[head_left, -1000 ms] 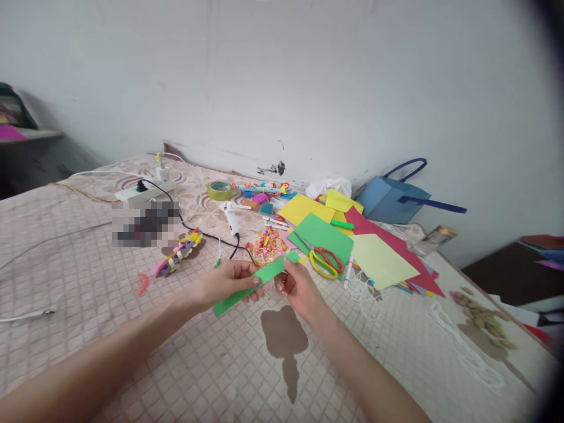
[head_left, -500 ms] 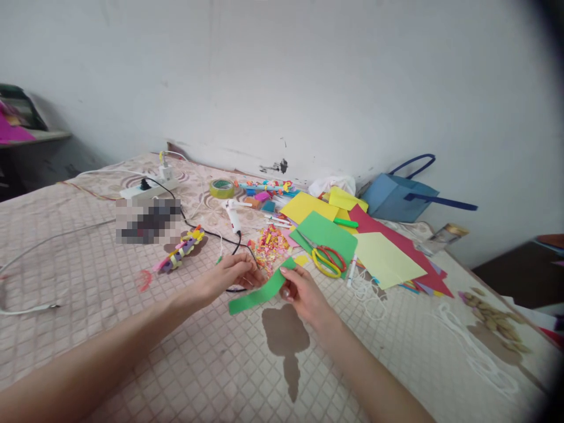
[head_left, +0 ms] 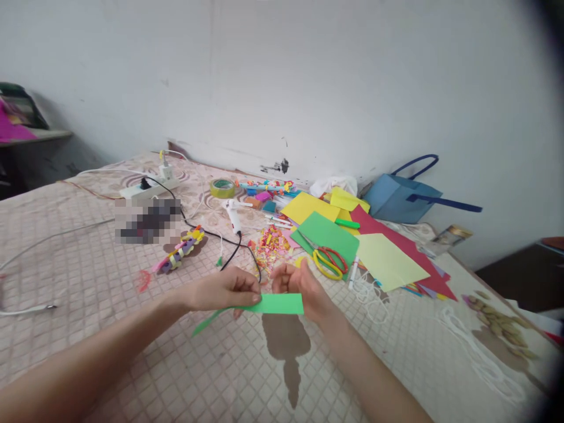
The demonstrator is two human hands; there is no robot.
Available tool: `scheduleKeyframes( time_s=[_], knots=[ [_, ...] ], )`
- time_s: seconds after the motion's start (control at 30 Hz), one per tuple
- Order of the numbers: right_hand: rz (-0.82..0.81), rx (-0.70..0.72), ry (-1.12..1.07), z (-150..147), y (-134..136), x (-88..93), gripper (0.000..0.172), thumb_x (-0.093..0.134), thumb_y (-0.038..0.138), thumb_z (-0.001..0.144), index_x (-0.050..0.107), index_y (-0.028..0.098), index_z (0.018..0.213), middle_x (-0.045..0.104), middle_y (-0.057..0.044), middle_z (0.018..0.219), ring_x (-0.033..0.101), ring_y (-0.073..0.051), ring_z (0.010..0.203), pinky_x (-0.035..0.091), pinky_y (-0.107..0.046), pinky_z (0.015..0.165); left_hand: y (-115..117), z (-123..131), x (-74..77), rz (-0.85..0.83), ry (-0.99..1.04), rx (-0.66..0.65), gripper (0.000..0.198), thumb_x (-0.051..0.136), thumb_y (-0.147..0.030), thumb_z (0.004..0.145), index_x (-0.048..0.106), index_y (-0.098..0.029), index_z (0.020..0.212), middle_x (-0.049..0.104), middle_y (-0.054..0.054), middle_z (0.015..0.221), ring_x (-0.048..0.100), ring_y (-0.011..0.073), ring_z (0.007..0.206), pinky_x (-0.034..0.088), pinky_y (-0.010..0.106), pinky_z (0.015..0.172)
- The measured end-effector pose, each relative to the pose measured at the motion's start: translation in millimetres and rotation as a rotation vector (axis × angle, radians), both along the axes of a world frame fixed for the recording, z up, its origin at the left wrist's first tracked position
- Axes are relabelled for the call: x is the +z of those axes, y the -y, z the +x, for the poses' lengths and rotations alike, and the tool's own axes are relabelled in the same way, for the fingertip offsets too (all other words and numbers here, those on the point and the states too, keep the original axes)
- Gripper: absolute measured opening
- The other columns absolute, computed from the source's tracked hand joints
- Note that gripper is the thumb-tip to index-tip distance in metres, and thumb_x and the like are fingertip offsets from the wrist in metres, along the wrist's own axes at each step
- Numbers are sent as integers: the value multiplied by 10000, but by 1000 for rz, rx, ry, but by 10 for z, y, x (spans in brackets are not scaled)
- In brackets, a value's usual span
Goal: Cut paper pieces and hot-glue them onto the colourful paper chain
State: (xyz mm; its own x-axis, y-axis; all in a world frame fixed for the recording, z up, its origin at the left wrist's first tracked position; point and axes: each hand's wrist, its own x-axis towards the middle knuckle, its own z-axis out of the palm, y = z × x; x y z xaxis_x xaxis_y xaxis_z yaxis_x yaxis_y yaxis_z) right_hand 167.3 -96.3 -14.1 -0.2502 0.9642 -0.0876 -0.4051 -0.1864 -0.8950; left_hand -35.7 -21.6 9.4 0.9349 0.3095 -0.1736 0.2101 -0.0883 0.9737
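Observation:
My left hand [head_left: 227,289] pinches a green paper strip [head_left: 282,304] near its middle, thumb on top. One end sticks out flat to the right, and the other hangs down at the lower left. My right hand [head_left: 306,288] is by the strip's right end, palm turned inward, thumb raised and fingers loosely bent behind the strip; it grips nothing that I can see. Whether its palm touches the strip's end I cannot tell. Beyond the hands lie colourful paper scraps [head_left: 273,244] and a white glue gun [head_left: 233,216] on its stand.
Yellow-and-red scissors [head_left: 328,262] rest on green paper [head_left: 328,232], beside red paper [head_left: 383,226] and pale yellow paper [head_left: 392,261]. A tape roll [head_left: 222,188], power strip [head_left: 147,189], decorated stick [head_left: 180,252], white string [head_left: 480,358] and blue bag [head_left: 400,197] surround the work area.
The strip has passed from my right hand's hold to my left hand's pinch, and now lies more level. My right hand has let go, its fingers opening beside the end.

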Motion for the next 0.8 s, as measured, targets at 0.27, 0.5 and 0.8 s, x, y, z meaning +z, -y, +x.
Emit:
scheduleKeyframes(
  time_s=[0.27,0.5,0.8],
  knots=[
    [50,264,232,-84,106,-48,332,781,290,661,510,200,830,545,32,789,542,-91,680,389,-189,596,-5,10,-92,98,-7,-86,262,538,-415,826,610,-177,742,517,-25,602,486,93,522,400,199,499],
    [220,109,358,267,112,119,91,659,274,791,612,204,825,610,-5,715,574,-137,644,423,-264,601,113,11,-19,727,464,505,181,431,-234,907,583,-179,989,592,105,1103,528,210,1052,411,353,915],
    [430,-303,389,-65,121,58,352,456,450,893,597,279,1168,607,-81,1192,582,-248,1023,449,-420,880,274,94,-260,903,358,444,340,462,-173,886,436,-190,1224,613,112,1108,576,205,987,445,350,859]
  ],
)
